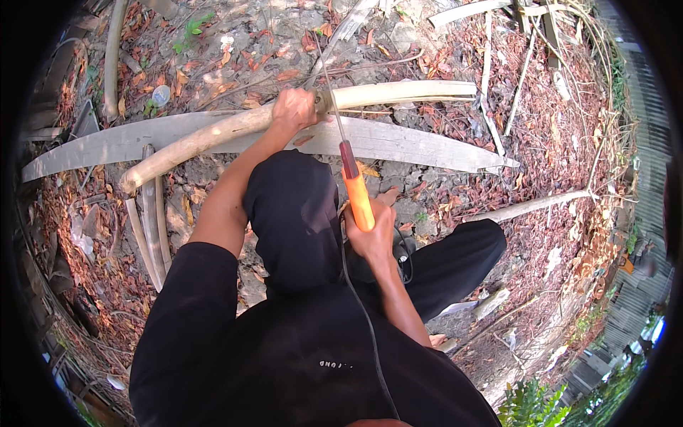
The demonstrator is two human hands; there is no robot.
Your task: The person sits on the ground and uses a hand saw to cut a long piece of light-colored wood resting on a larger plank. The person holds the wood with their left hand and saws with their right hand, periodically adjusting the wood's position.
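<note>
My left hand (295, 108) is closed round a thick, pale, bent branch (213, 137), just left of a darker knot. The branch lies across a long, weathered grey board (413, 144) on the ground, and its right part looks peeled and split at the end. My right hand (372, 231) grips the orange handle of a long-bladed cutting tool (358, 196). Its thin blade points away from me and crosses the branch just right of my left hand. Seen edge-on, the blade does not show whether it is a machete or a saw.
Several thin sticks (148, 220) lie under the branch's left end. Another branch (530, 206) rests on the right, near my bent knee. Dry leaves and scraps cover the dirt ground. A black cord (370, 331) hangs down my front. Corrugated sheeting (644, 142) stands at the far right.
</note>
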